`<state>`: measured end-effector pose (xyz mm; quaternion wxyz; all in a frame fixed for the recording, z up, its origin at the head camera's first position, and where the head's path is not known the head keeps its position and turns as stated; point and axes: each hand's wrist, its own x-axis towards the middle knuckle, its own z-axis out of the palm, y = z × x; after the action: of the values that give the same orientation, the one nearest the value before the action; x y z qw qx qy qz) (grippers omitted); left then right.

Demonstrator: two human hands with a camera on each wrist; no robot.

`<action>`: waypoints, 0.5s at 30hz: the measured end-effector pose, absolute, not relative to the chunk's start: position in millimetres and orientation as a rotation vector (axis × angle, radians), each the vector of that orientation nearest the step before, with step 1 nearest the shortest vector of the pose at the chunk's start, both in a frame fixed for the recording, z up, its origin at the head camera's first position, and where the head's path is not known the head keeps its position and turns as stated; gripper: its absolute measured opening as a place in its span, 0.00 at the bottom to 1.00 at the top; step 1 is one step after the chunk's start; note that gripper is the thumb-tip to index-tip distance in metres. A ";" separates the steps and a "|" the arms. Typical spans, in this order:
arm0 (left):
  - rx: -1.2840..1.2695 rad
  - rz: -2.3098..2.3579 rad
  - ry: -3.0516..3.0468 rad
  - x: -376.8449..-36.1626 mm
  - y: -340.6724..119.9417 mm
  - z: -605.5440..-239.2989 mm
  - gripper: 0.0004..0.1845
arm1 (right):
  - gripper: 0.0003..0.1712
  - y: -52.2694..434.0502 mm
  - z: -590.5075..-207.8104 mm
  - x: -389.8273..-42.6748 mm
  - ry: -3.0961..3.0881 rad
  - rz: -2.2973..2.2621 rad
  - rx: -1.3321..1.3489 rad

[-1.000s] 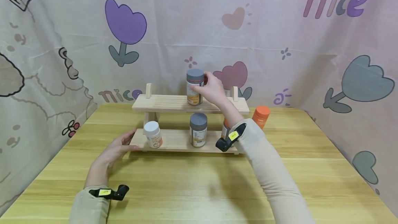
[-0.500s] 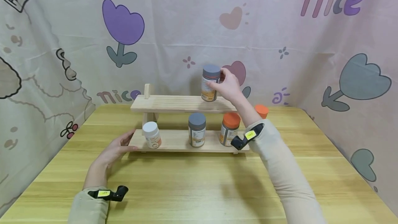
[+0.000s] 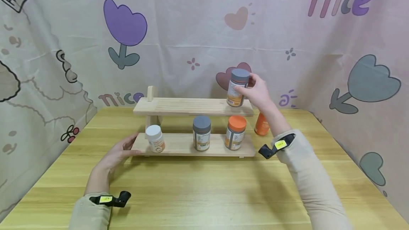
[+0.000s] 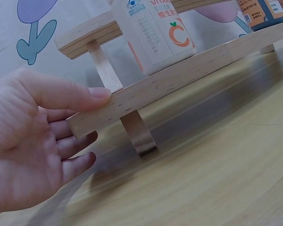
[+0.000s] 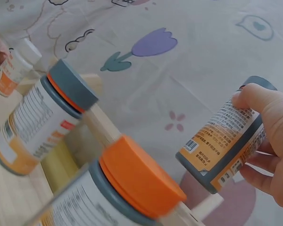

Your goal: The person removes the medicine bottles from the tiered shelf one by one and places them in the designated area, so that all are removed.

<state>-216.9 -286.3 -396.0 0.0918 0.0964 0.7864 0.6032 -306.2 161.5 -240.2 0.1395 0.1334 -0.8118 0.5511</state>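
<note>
My right hand [image 3: 257,91] grips a grey-lidded bottle [image 3: 237,87] with an orange label, held just above the right end of the top board of a two-tier wooden rack [image 3: 179,106]. In the right wrist view the same grey-lidded bottle [image 5: 226,141] sits in my fingers [image 5: 269,117]. My left hand [image 3: 119,152] rests with straight fingers against the left end of the lower board; the thumb [image 4: 75,96] lies on the wooden rack's edge [image 4: 146,94]. On the lower board stand a white-lidded bottle [image 3: 155,138], a second grey-lidded bottle [image 3: 201,132] and an orange-lidded bottle [image 3: 235,132].
An all-orange bottle [image 3: 262,125] stands on the wooden table [image 3: 204,187] behind the rack's right end, partly hidden by my right forearm. A printed cloth backdrop [image 3: 191,27] closes off the back and both sides.
My right hand has carried the grey-lidded bottle from the middle of the top board to its right end. The left hand has stayed on the lower board.
</note>
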 end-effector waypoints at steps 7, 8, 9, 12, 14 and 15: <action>0.268 1.794 2.347 -216.1 -287.8 -398.5 0.47 | 0.37 187.7 -238.9 -293.2 -2.380 1.547 0.318; 0.268 1.795 2.346 -216.0 -287.7 -398.7 0.47 | 0.37 192.1 -239.2 -291.1 -2.383 1.532 0.311; 0.268 1.795 2.346 -215.9 -287.4 -398.7 0.47 | 0.37 196.7 -239.7 -289.5 -2.382 1.521 0.302; 0.270 1.791 2.343 -216.0 -286.8 -398.2 0.47 | 0.38 211.5 -241.3 -285.2 -2.379 1.498 0.268; 0.276 1.793 2.339 -216.4 -286.7 -397.7 0.47 | 0.38 221.7 -242.6 -282.3 -2.376 1.482 0.243; 0.278 1.792 2.341 -216.5 -286.6 -397.3 0.47 | 0.38 226.8 -243.4 -280.7 -2.377 1.471 0.230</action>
<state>-216.5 -286.6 -397.3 0.0902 0.0935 0.7873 0.6027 -280.7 226.8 -243.4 0.1675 0.0807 -0.8355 0.5170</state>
